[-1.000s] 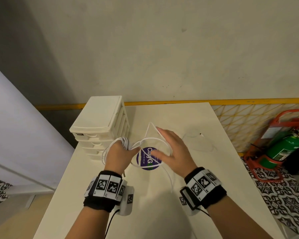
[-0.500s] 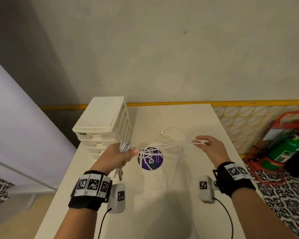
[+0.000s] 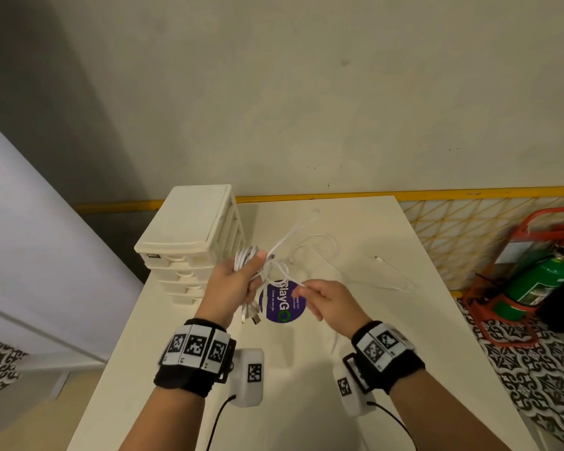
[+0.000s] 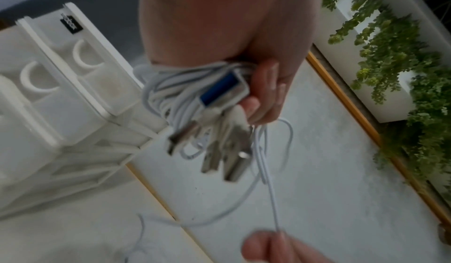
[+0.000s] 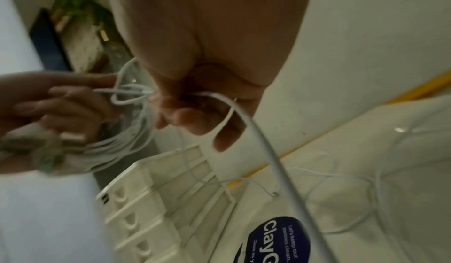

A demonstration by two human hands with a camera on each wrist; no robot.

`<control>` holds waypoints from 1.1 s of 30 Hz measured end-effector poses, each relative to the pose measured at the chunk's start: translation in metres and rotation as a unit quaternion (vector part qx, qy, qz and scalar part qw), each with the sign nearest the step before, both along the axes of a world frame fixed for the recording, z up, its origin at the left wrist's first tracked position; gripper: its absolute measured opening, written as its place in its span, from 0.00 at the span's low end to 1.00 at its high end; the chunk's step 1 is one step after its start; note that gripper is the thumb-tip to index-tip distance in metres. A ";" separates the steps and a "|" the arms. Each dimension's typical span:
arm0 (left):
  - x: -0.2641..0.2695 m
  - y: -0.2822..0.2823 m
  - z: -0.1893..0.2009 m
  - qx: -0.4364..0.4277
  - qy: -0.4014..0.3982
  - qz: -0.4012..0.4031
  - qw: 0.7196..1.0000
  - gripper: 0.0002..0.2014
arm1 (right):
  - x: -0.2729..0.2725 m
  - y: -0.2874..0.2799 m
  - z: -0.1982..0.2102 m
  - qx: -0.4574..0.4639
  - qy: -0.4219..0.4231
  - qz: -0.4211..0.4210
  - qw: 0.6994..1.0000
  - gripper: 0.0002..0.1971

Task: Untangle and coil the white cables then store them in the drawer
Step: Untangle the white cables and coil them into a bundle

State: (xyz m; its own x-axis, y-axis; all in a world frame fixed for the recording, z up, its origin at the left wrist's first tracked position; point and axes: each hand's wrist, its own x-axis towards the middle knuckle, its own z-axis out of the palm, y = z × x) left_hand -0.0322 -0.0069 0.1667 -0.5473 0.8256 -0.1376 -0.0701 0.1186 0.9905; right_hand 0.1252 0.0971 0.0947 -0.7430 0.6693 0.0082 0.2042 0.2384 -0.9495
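My left hand [image 3: 241, 278] grips a coiled bundle of white cables [image 3: 245, 259], lifted above the table beside the white drawer unit [image 3: 189, 229]. In the left wrist view the bundle [image 4: 185, 93] sits in my curled fingers and several USB plugs [image 4: 219, 151] hang below it. My right hand [image 3: 319, 297] pinches a loose white strand [image 5: 258, 141] that runs off the bundle, close to the left hand. More loose cable [image 3: 319, 245] lies in loops on the table behind the hands. The drawers look closed.
A round purple sticker [image 3: 284, 304] marks the white table [image 3: 306, 402] under the hands. A thin cable end [image 3: 381, 260] lies at the right. A green fire extinguisher [image 3: 538, 281] in a red stand is on the floor beyond the table's right edge.
The right hand, stretched out to the right half a second ago, has come back in next to the left hand with a strand. The left hand has risen with the bundle.
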 end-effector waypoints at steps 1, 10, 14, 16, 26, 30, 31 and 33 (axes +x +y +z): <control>-0.003 -0.001 0.000 -0.004 0.012 0.017 1.000 0.12 | 0.003 0.006 -0.003 0.003 -0.006 -0.027 1.000 0.11; -0.028 -0.013 -0.005 -0.013 0.097 0.125 0.987 0.14 | 0.060 0.048 -0.037 0.191 -0.157 -0.154 0.957 0.11; -0.033 -0.016 -0.003 -0.011 0.187 0.165 0.968 0.16 | 0.086 0.064 -0.055 0.212 -0.245 -0.187 0.927 0.14; -0.036 -0.018 -0.001 -0.006 0.213 0.188 0.959 0.16 | 0.097 0.071 -0.064 0.208 -0.314 -0.207 0.903 0.17; -0.026 -0.008 0.001 -0.003 0.237 0.146 0.961 0.17 | 0.081 0.070 -0.046 0.093 -0.349 -0.147 0.921 0.28; -0.005 0.000 -0.004 0.013 0.201 0.093 0.975 0.15 | 0.036 0.033 0.005 0.123 -0.032 -0.123 0.984 0.21; 0.000 0.002 -0.005 0.017 0.182 0.079 0.980 0.15 | 0.022 0.021 0.017 0.098 -0.018 -0.084 0.991 0.20; 0.008 0.003 -0.005 0.029 0.151 0.045 0.987 0.14 | 0.000 0.005 0.029 0.030 -0.027 -0.005 0.999 0.20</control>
